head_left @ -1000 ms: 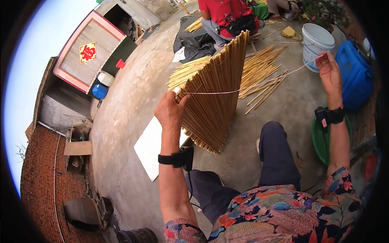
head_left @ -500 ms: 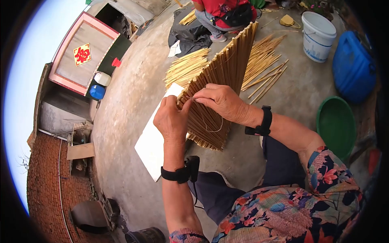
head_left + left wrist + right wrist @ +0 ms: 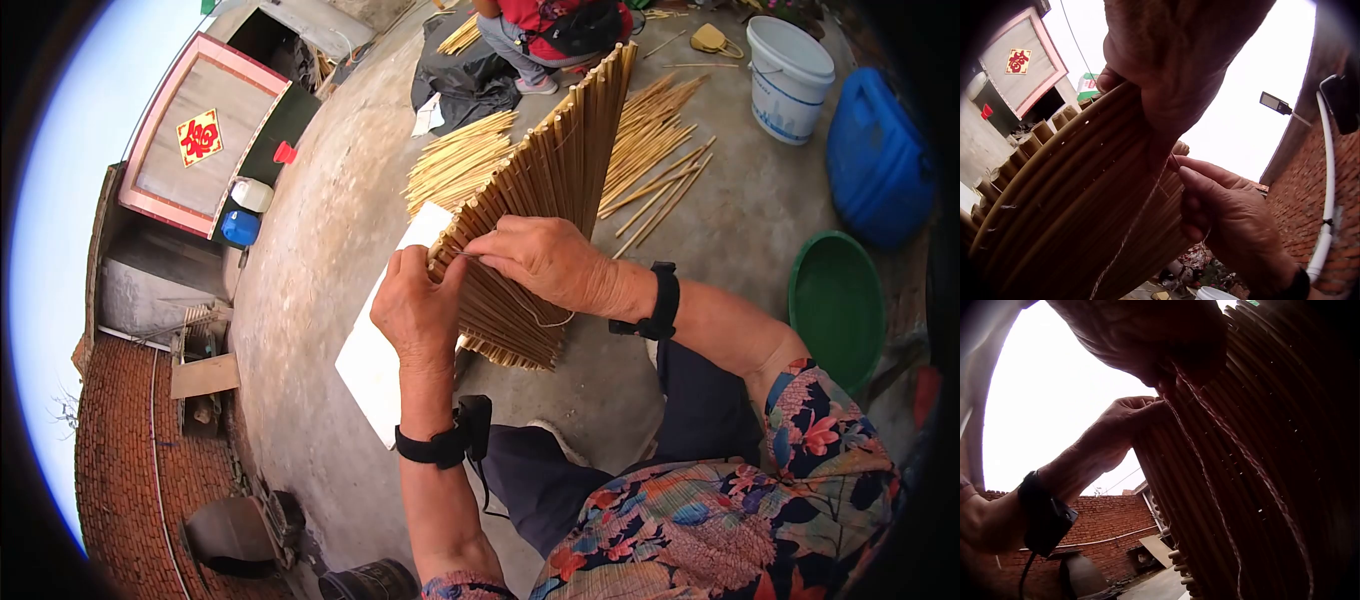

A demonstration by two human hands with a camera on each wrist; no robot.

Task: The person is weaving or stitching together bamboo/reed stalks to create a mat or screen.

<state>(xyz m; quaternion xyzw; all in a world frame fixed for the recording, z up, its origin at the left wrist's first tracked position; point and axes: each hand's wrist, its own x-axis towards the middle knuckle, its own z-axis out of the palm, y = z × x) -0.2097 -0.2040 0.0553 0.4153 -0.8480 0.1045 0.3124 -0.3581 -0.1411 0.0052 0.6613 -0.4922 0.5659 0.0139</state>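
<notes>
A mat of thin, straw-coloured sticks (image 3: pixel 545 185) stands on edge before me, its sticks fanned side by side. My left hand (image 3: pixel 415 305) grips the mat's near top corner, thumb on the facing side. Close beside that thumb, my right hand (image 3: pixel 550 262) pinches a thin needle (image 3: pixel 1174 160) between thumb and fingertips, at the mat's edge. Twisted pale string (image 3: pixel 1130 230) hangs down across the sticks in the left wrist view. From beneath the right hand, two lengths of string (image 3: pixel 1260 469) trail in the right wrist view.
Loose sticks (image 3: pixel 460 160) lie on the concrete behind the mat, and a white board (image 3: pixel 375 360) is under its left end. To the right are a white bucket (image 3: pixel 785 90), a blue jerrycan (image 3: pixel 875 165) and a green basin (image 3: pixel 838 320). Another person (image 3: pixel 520 45) sits beyond.
My right hand, stretched far right with the string pulled taut, has come back to the mat's corner beside the left hand. The string now hangs slack in a loop. The left hand stays at the corner.
</notes>
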